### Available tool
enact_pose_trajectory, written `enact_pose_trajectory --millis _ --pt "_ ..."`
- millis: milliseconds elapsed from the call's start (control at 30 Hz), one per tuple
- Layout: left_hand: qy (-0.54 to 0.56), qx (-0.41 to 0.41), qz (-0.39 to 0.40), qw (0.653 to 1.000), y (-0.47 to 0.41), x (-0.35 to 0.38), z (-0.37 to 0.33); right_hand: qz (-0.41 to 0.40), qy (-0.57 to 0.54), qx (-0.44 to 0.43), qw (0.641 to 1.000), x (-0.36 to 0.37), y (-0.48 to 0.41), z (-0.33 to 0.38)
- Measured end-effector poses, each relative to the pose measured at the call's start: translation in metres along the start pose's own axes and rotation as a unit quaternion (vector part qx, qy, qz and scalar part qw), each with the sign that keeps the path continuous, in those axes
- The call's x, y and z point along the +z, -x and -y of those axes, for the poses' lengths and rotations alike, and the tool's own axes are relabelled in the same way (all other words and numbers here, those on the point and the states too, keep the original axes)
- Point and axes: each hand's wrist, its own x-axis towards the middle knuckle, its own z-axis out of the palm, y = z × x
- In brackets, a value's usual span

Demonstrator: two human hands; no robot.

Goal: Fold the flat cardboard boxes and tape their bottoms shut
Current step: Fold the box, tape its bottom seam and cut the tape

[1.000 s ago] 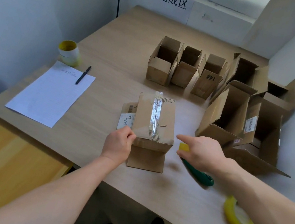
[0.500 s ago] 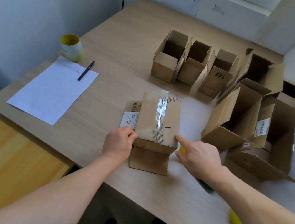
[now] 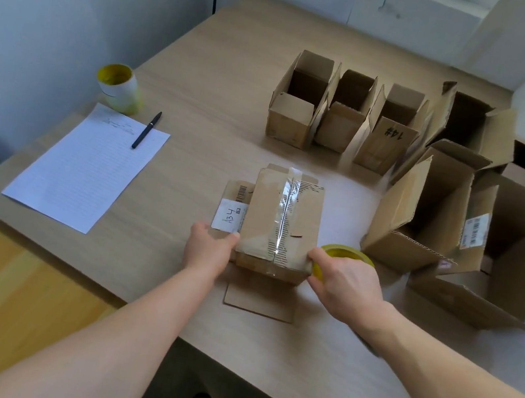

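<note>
**Box taping, head view.** A box point(image 3: 281, 223) is shown bottom up on the table point(image 3: 217, 87). Its two bottom flaps are closed, and a strip of clear tape point(image 3: 288, 203) is laid along their seam from the far edge to the near edge. One flap point(image 3: 238, 191) is spread flat to the left of the box and bears a white label point(image 3: 229, 220) marked "A34". A second flap point(image 3: 260, 297) lies flat on the table at the near side of the box.

The left hand point(image 3: 209, 250) is curled against the near left corner of the box, with the fingers clamped on that edge. The right hand point(image 3: 346, 284) is set at the near right corner of the box. Its fingers are closed round a yellow tape roll point(image 3: 346, 252), which is held just beside the box's right side; whether the two touch cannot be told.

Beyond the box, three small boxes point(image 3: 338, 131) are stood upright in a row, open at the top. To the right of the box, larger open boxes point(image 3: 424, 219) are grouped close together. Well to the left of the box a sheet of paper point(image 3: 85, 169) is laid, with a pen point(image 3: 146, 129) across its far corner. Farther left and farther back from the box, a white cylinder point(image 3: 118, 88) with a yellow inside is stood.
</note>
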Motion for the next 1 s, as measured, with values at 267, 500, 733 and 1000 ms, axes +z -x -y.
enact_pose_trajectory --millis 267,500,733,1000 --pt "-0.481 0.510 0.112 0.704 -0.007 0.031 -0.003 -0.005 -0.039 -0.029 0.999 0.000 -0.005 -0.004" --pt "-0.599 0.524 0.134 0.591 -0.020 0.042 -0.013 -0.004 -0.052 -0.044 0.998 0.005 -0.007 -0.011" --pt "-0.601 0.509 0.129 0.603 -0.020 0.048 -0.016 0.019 -0.072 -0.064 0.995 -0.003 -0.014 -0.016" --pt "-0.583 0.499 0.175 0.617 -0.005 0.051 -0.046 0.106 -0.134 -0.018 0.985 -0.014 -0.012 -0.025"
